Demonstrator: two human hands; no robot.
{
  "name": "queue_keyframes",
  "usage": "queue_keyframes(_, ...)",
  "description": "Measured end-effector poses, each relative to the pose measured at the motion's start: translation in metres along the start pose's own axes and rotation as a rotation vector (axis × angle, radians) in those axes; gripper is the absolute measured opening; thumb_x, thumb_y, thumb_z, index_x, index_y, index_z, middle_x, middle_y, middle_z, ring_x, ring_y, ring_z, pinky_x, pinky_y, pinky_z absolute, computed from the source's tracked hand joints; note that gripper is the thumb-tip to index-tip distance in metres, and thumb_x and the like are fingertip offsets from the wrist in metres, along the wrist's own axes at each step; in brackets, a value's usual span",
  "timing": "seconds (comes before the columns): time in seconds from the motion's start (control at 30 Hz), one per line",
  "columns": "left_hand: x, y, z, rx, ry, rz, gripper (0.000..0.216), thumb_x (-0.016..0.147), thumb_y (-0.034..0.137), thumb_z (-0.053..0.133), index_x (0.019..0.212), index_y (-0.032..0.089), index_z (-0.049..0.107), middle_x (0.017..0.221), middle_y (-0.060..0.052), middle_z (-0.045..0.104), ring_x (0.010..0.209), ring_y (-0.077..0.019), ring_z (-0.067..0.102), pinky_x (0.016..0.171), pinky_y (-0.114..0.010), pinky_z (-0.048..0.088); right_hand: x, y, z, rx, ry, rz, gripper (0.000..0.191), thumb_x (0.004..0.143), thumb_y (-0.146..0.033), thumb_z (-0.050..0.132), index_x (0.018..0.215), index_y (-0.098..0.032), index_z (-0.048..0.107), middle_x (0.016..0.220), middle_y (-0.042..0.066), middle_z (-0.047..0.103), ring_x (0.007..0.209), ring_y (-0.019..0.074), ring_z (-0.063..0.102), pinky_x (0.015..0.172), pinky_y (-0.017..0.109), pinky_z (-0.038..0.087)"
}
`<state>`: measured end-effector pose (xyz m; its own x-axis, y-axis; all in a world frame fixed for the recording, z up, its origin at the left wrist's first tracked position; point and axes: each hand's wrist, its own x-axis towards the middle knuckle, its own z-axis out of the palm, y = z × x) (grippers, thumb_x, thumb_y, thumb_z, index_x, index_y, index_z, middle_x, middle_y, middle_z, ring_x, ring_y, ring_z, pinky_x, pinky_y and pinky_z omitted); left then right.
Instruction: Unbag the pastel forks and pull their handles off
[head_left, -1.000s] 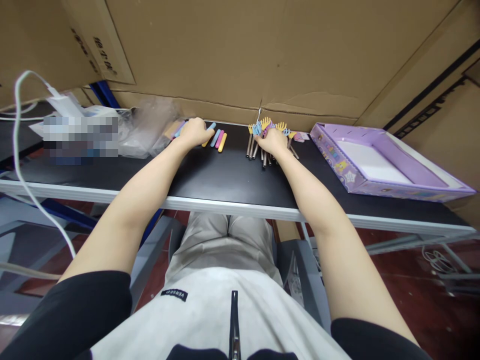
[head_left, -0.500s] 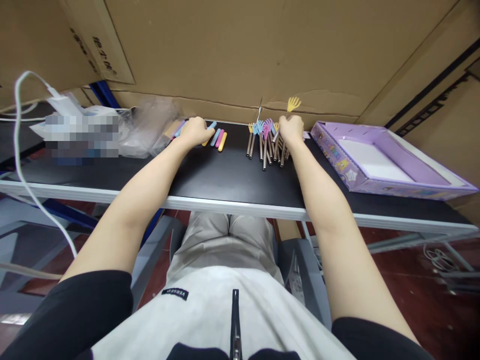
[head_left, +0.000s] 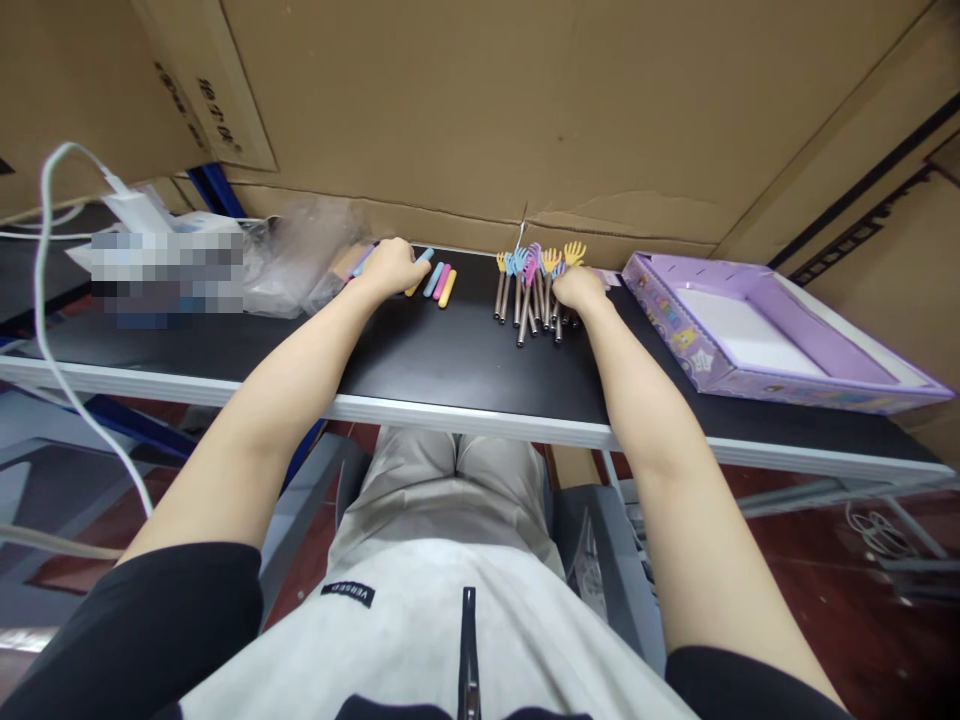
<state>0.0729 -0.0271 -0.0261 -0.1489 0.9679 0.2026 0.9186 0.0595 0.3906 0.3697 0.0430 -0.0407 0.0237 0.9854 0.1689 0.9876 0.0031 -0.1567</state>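
Observation:
My right hand (head_left: 581,287) is closed round the handle of a yellow claw-headed back scratcher (head_left: 574,253), which lies at the right of a bunch of similar ones. These back scratchers (head_left: 529,285) have metal rods and yellow, blue, pink or purple claws. On the left, my left hand (head_left: 388,265) is curled over a row of short rounded sticks, its thumb reaching right; the other fingertips are hidden. A blue stick (head_left: 425,256) pokes out beyond the thumb. Just right of it lie another blue stick (head_left: 433,280), a pink stick (head_left: 442,281) and a yellow stick (head_left: 448,289).
A shallow purple box (head_left: 675,335) with a white inside stands at the right on the black table (head_left: 442,365). Clear plastic bags (head_left: 281,270) and a white plug with a cable (head_left: 139,210) are at the left. Cardboard walls (head_left: 420,110) close off the back and sides.
My right hand has come down with the yellow back scratcher, whose claw stood raised against the cardboard and is now level with the others. My left hand has stayed in place.

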Motion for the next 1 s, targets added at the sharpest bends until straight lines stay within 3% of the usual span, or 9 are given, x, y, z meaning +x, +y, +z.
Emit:
queue_keyframes(0.23, 0.000, -0.001, 0.000, -0.014, -0.009, -0.011, 0.027, 0.085, 0.033, 0.059, 0.093, 0.011, 0.073, 0.087, -0.018, 0.069, 0.104, -0.0349, 0.065, 0.093, -0.036, 0.049, -0.010, -0.021, 0.005, 0.140, -0.005, -0.062, 0.054, 0.103, -0.027, 0.034, 0.144, -0.004, 0.060, 0.146, 0.026, 0.058, 0.136, 0.0351, 0.058, 0.113, 0.045, 0.044)
queue_keyframes(0.6, 0.004, -0.003, 0.006, 0.085, -0.016, 0.008, 0.033, 0.087, 0.037, 0.055, 0.092, 0.011, 0.074, 0.083, -0.017, 0.070, 0.099, -0.0343, 0.067, 0.089, -0.036, 0.051, -0.033, -0.072, 0.009, 0.242, -0.037, -0.073, 0.056, 0.104, -0.026, 0.033, 0.147, 0.000, 0.056, 0.150, 0.028, 0.051, 0.136, 0.0375, 0.055, 0.114, 0.045, 0.042)
queue_keyframes(0.8, 0.007, -0.007, 0.009, 0.060, -0.022, 0.019, 0.038, 0.089, 0.040, 0.053, 0.091, 0.009, 0.075, 0.082, -0.019, 0.069, 0.095, -0.0334, 0.068, 0.088, -0.037, 0.051, -0.036, -0.094, 0.013, 0.319, 0.002, -0.006, 0.053, 0.102, -0.024, 0.034, 0.144, 0.000, 0.056, 0.150, 0.027, 0.050, 0.137, 0.0362, 0.053, 0.112, 0.046, 0.044)
queue_keyframes(1.0, 0.010, -0.010, 0.012, -0.017, -0.025, 0.020, 0.034, 0.089, 0.037, 0.056, 0.084, 0.009, 0.074, 0.070, -0.014, 0.063, 0.089, -0.0298, 0.066, 0.086, -0.034, 0.050, -0.029, -0.103, 0.024, 0.403, 0.077, 0.090, 0.044, 0.102, -0.032, 0.039, 0.131, -0.012, 0.066, 0.152, 0.019, 0.052, 0.142, 0.0337, 0.048, 0.115, 0.049, 0.042)
